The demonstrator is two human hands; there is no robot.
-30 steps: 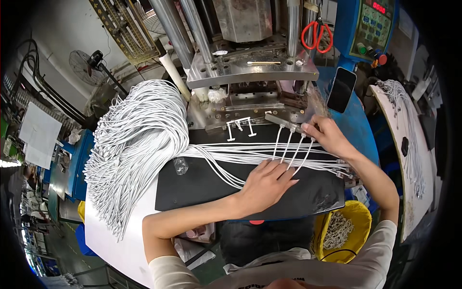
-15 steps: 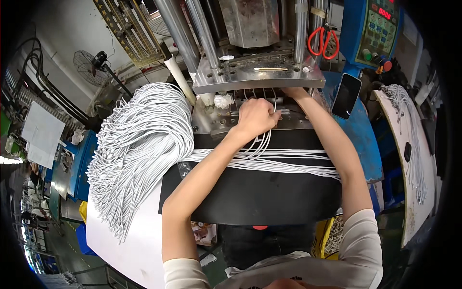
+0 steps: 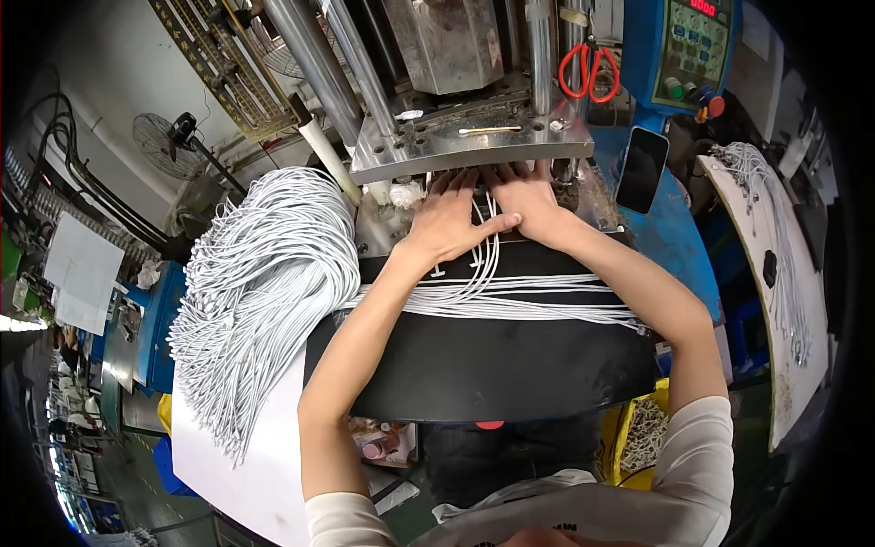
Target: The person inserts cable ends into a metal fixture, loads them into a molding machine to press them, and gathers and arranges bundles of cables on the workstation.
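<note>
"One tall steel press point(image 3: 447, 50) is the largest thing, yes?"

"Yes, it stands at the back, and its thick steel plate point(image 3: 401, 162) hangs above the hands. Next in size comes the flat black work board point(image 3: 492, 365), which lies in front of the press."

"And where are the cables?"

"The big looped bundle of thin white cables point(image 3: 264, 264) lies at the left of the board. Several strands run from it to the right, across the board. A few white strands point(image 3: 492, 260) bend upward and pass between the two hands, into the press."

"What is at the right side?"

"The blue control box point(image 3: 688, 55) with buttons, beside the press."

"How are the hands?"

"The left hand point(image 3: 447, 223) is spread and nearly flat, palm down, with its thumb stretched across the strands to touch the right hand point(image 3: 529, 205). The right hand is also flattened, its fingers extended and reaching below the plate edge. What lies beneath the palms, I cannot tell."

"And smaller things?"

"A black-screened phone point(image 3: 643, 170) is to the right of the press. The red-handled scissors point(image 3: 584, 66) hang by a steel column. A thin cotton swab point(image 3: 489, 130) lies upon the plate. Smallest is a white T-shaped piece point(image 3: 437, 271), just below the left hand."
</note>
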